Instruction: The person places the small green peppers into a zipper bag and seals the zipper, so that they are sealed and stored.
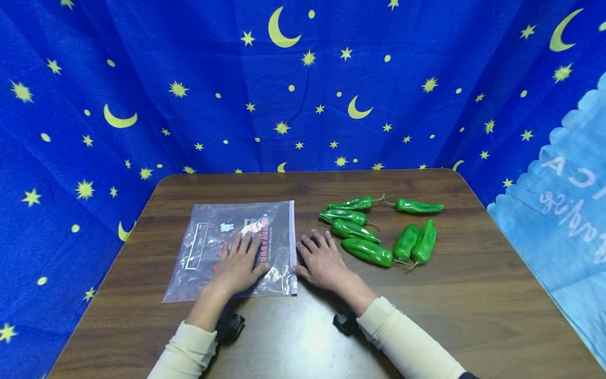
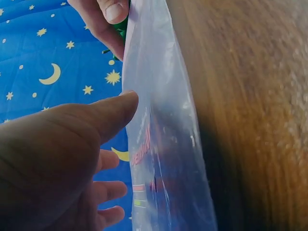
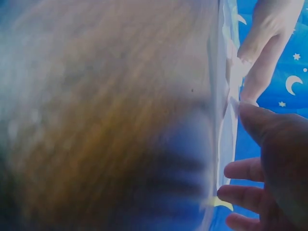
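Observation:
A clear plastic zip bag (image 1: 279,247) with pink lettering lies flat on the wooden table, its zip edge (image 1: 293,247) facing right. My left hand (image 1: 239,265) rests on the bag with fingers spread. My right hand (image 1: 324,263) lies just right of the zip edge, fingers straight, its thumb at that edge. Neither hand grips anything. Several green peppers (image 1: 366,251) lie close beyond and right of my right hand. In the left wrist view the bag (image 2: 163,125) appears beside the left thumb (image 2: 113,113).
The brown wooden table (image 1: 473,316) has a blue curtain (image 1: 227,68) with moons and stars behind it and along its sides. A light blue cloth (image 1: 563,221) with lettering hangs at the right. Two more peppers (image 1: 426,242) with long stems lie farther right.

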Demonstrator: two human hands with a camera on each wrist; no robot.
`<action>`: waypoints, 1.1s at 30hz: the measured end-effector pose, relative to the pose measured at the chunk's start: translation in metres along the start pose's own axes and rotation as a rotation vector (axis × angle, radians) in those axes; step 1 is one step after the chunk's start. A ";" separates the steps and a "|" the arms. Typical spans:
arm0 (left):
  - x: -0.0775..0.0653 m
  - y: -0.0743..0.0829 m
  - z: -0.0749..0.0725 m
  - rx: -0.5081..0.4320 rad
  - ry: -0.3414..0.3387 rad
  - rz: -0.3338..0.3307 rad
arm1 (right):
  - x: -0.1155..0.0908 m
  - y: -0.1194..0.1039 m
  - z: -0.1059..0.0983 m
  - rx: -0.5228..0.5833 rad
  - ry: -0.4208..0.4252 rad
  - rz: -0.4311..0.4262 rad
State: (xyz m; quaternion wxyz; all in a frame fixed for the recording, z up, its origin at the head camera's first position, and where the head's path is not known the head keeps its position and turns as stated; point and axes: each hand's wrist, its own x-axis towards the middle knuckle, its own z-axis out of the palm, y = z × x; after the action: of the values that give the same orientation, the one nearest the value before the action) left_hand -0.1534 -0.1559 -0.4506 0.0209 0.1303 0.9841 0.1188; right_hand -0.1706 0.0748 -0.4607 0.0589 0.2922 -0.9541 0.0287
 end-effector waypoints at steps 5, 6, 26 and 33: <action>0.001 -0.002 0.002 -0.015 -0.030 -0.014 | 0.000 -0.001 0.003 0.001 -0.039 0.009; 0.001 -0.002 0.002 -0.017 -0.042 -0.021 | 0.000 -0.001 0.003 0.007 -0.037 0.006; 0.004 -0.002 0.011 -0.006 -0.084 -0.047 | -0.001 0.002 0.010 0.409 -0.024 0.027; 0.005 -0.001 0.013 -0.004 -0.079 -0.051 | -0.001 0.002 0.012 0.502 0.008 -0.011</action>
State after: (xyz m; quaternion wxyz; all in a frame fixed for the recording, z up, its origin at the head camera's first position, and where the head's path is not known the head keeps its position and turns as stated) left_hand -0.1574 -0.1528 -0.4632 0.0629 0.1096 0.9853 0.1150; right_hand -0.1724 0.0757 -0.4729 -0.0114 0.3027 -0.9152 0.2657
